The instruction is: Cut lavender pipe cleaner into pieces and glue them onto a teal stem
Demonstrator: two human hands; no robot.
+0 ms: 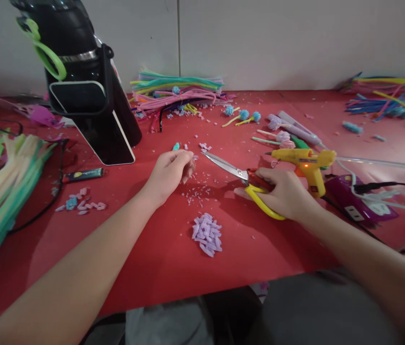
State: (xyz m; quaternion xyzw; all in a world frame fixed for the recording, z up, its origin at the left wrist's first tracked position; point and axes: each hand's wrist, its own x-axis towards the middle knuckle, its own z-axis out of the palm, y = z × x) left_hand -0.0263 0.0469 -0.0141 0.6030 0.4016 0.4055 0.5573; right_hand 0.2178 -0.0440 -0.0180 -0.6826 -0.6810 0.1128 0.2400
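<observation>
My right hand [285,191] is closed round the handles of a pair of scissors [226,166], one handle yellow and one red. The blades point left, towards my left hand [172,172], and look nearly together. The fingers of my left hand are curled in a pinch; whatever they hold, if anything, is hidden. A small teal piece [176,146] shows just beyond this hand, and I cannot tell whether it is held. Between the hands lie tiny lilac scraps [198,191]. Nearer the table edge sits a heap of cut lilac fuzzy pieces [207,234].
A black bottle [80,62] with a phone [107,136] against it stands at the left. A yellow glue gun [305,160] with a lit light lies beside my right hand, near a purple power strip [364,201]. Pipe cleaner bundles [181,88] lie along the wall.
</observation>
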